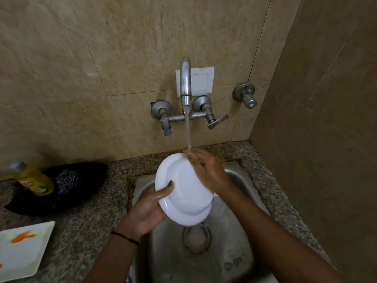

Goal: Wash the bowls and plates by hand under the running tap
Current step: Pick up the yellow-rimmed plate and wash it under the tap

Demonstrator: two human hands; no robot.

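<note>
A round white plate is held tilted over the steel sink, its underside facing me. My left hand grips its lower left rim, thumb on the plate. My right hand lies on the plate's upper right edge, fingers curled at the rim. Water runs from the wall tap in a thin stream that lands on my right fingers at the plate's top edge.
A square white plate with orange stains lies on the granite counter at the lower left. A yellow dish-soap bottle rests on a dark cloth behind it. A side wall closes in the right.
</note>
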